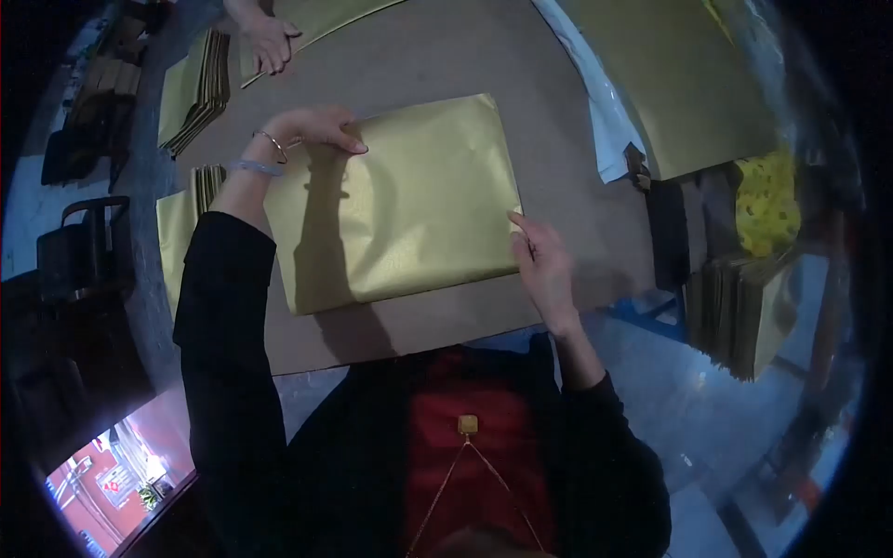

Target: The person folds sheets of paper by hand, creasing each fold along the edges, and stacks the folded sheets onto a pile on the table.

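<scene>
A gold paper sheet [419, 195] lies in front of me on the brown tabletop, slightly tilted and creased near its middle. My left hand [321, 126] grips its upper left edge, the thumb on top and the other fingers mostly hidden. At the right edge, my right hand [544, 265] pinches the paper between thumb and forefinger. A dark shadow from my left arm falls across the sheet's left part.
Stacks of folded gold paper [197, 91] stand along the left edge. Another person's hand [268, 39] rests by a gold sheet [335, 13] at the back. Large gold sheets [698, 84] on white plastic [600, 112] lie right. Another folded bundle [735, 312] is at the lower right.
</scene>
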Motion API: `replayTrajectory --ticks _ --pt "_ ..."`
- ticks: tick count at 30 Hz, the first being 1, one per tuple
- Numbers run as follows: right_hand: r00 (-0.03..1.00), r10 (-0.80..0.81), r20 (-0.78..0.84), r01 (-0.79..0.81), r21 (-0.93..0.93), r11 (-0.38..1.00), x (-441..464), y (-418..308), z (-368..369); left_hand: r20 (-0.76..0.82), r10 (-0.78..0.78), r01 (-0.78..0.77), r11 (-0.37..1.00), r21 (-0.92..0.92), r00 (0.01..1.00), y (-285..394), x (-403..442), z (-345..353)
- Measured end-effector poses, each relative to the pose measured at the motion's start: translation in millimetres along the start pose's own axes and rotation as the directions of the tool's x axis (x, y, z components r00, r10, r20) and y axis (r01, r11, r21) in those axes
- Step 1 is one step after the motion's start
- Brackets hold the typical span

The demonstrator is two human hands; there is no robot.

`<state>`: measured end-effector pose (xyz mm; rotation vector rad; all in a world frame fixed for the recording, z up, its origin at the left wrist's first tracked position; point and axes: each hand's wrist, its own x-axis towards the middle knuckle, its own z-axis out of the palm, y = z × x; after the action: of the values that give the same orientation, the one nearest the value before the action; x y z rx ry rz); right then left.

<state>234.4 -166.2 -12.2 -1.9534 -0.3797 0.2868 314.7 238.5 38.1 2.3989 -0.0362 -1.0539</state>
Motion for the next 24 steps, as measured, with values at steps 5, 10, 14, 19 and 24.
replayTrajectory --ticks 5,10,14,19,24 --pt "0.999 0.039 0.026 -0.034 -0.165 0.986 -2 -10 0 0.022 -0.007 0.009 0.993 -0.118 1.000 4 0 3" --pt "0.999 -0.016 -0.030 0.008 -0.246 0.969 -11 -14 0 -0.019 0.000 -0.005 0.964 -0.264 1.000 6 7 8" --pt "0.986 -0.146 -0.075 0.113 -0.338 0.934 -8 -11 0 0.006 0.011 -0.009 0.957 -0.291 1.000 7 4 7" --pt "0.990 -0.134 -0.053 0.107 -0.352 0.930 -5 -9 -1 -0.110 0.004 -0.035 0.959 -0.281 0.994 5 3 15" --pt "0.995 -0.088 -0.045 0.068 -0.331 0.941 -1 -15 -3 -0.679 0.290 -0.144 0.954 0.265 0.674 100 15 43"
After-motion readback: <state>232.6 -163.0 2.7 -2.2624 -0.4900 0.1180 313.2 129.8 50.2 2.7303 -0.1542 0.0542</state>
